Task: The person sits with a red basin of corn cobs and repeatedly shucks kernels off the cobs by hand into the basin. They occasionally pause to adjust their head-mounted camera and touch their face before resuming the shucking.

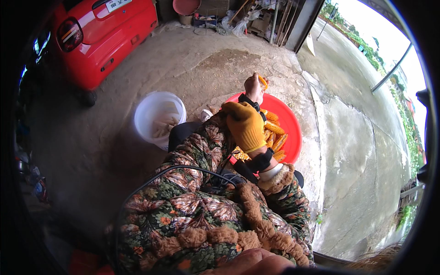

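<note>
My left hand (255, 87), bare, is stretched out past the far rim of the red basin (295, 132) and holds a piece of orange corn cob (263, 82). A black strap is around that wrist. My right hand (243, 125), in a yellow knitted glove, is closed over the cuff of the patterned left sleeve (215, 132); its fingertips are partly hidden. Beneath the arms, the basin holds several corn cobs (274, 127) and loose kernels (241, 154). To the left, a white plastic bucket (139, 118) contains pale stripped cobs (164, 127).
A red car (113, 37) stands at the upper left. Scattered kernels lie on the concrete floor (192, 75). A black cable (165, 170) crosses the padded jacket. Poles (275, 22), plastic bags and a pinkish basin (186, 6) are along the back wall. Wet paving lies at right.
</note>
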`<state>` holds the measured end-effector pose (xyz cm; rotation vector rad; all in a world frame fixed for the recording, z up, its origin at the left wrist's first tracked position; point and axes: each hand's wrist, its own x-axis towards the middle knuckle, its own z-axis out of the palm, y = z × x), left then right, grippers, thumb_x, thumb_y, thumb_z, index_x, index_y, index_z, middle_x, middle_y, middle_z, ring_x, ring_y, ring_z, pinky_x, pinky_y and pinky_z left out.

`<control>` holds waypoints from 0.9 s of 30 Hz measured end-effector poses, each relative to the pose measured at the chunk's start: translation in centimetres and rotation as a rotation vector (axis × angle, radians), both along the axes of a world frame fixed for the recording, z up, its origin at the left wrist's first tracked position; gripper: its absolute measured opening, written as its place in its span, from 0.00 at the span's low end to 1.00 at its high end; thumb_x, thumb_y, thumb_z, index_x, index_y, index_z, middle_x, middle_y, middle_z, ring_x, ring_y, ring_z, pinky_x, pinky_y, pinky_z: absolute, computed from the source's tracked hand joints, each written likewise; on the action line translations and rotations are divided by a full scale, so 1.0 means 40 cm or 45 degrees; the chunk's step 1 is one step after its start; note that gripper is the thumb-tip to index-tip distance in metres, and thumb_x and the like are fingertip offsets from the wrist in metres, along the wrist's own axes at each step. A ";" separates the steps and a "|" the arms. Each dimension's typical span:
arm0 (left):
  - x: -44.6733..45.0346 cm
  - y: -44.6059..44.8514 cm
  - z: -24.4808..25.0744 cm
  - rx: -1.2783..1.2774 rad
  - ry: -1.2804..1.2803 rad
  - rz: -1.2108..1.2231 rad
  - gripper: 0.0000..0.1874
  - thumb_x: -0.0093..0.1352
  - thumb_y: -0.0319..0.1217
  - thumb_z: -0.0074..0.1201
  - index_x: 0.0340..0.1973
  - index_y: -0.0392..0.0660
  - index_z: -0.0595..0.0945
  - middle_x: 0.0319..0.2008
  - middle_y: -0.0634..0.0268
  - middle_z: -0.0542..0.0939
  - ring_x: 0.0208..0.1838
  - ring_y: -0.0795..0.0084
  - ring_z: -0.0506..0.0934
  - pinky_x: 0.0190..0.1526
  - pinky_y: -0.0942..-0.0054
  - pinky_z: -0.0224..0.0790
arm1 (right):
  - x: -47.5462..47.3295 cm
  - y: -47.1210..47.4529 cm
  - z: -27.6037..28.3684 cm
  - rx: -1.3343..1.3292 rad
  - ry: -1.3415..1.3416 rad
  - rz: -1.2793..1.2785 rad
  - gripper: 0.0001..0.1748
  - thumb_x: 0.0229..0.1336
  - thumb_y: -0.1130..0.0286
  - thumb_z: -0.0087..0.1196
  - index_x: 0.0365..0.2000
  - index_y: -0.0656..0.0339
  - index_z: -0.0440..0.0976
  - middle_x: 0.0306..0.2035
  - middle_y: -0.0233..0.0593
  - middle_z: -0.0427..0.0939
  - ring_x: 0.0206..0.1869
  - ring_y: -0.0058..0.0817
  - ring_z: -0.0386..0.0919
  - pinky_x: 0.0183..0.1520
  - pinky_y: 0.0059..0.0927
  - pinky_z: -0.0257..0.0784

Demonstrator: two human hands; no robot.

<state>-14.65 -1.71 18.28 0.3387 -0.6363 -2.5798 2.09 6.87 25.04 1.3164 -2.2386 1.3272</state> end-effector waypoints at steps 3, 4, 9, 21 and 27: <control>-0.009 -0.010 -0.008 0.076 0.053 -0.042 0.11 0.71 0.39 0.43 0.36 0.44 0.71 0.31 0.59 0.77 0.35 0.64 0.78 0.37 0.69 0.73 | -0.005 -0.004 -0.003 0.302 0.680 -0.084 0.06 0.46 0.70 0.53 0.29 0.54 0.76 0.24 0.41 0.73 0.30 0.40 0.75 0.31 0.38 0.70; -0.007 -0.026 -0.008 0.117 0.067 -0.074 0.11 0.71 0.38 0.43 0.36 0.44 0.71 0.31 0.59 0.77 0.35 0.64 0.78 0.37 0.69 0.74 | -0.001 -0.008 -0.009 0.318 0.828 -0.112 0.06 0.45 0.70 0.53 0.28 0.53 0.76 0.23 0.37 0.71 0.29 0.36 0.73 0.28 0.36 0.69; 0.013 -0.133 0.046 0.670 0.244 -0.067 0.10 0.70 0.36 0.43 0.36 0.42 0.73 0.32 0.59 0.78 0.35 0.64 0.78 0.38 0.66 0.75 | 0.017 0.043 -0.041 0.250 1.126 0.157 0.21 0.43 0.70 0.55 0.43 0.53 0.77 0.28 0.31 0.69 0.32 0.29 0.70 0.30 0.31 0.69; 0.110 -0.200 0.184 0.731 0.478 -0.071 0.08 0.70 0.33 0.44 0.36 0.42 0.75 0.31 0.61 0.79 0.33 0.65 0.79 0.39 0.68 0.75 | -0.002 0.078 -0.120 -0.102 0.935 0.185 0.16 0.35 0.73 0.58 0.32 0.56 0.73 0.41 0.36 0.71 0.46 0.37 0.71 0.50 0.41 0.71; 0.098 -0.194 0.190 0.873 0.505 -0.172 0.10 0.69 0.34 0.43 0.32 0.41 0.77 0.27 0.61 0.79 0.31 0.65 0.79 0.38 0.68 0.75 | -0.033 0.065 -0.128 -0.165 1.006 0.220 0.17 0.35 0.77 0.60 0.30 0.56 0.68 0.40 0.36 0.70 0.46 0.37 0.71 0.52 0.43 0.70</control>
